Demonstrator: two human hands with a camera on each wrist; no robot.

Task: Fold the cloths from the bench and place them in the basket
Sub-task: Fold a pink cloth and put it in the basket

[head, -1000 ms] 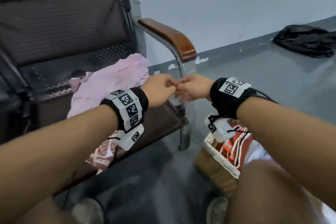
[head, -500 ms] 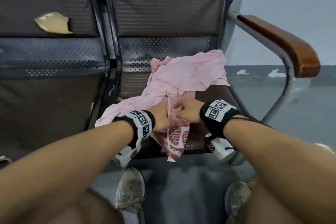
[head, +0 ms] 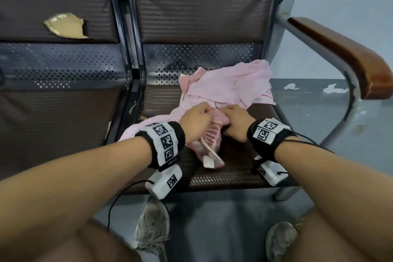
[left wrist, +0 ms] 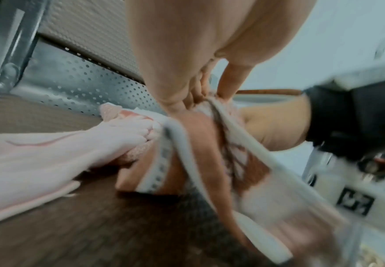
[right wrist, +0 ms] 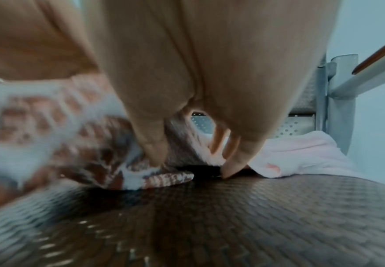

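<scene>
My left hand (head: 196, 122) and right hand (head: 235, 122) each pinch the patterned towel (head: 210, 140); soft, light, limp below my grip, best held at corners.

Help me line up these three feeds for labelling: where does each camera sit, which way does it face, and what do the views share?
Head: on the head, looking forward and down at the bench seat; both forearms, left hand, right hand, knees and shoes show.
Left wrist: under the left wrist, looking along the fingers gripping the patterned cloth; the right wristband shows.
Right wrist: under the right wrist, low over the seat; right fingers show.
Shared: all show the patterned cloth and the pink cloth.
</scene>
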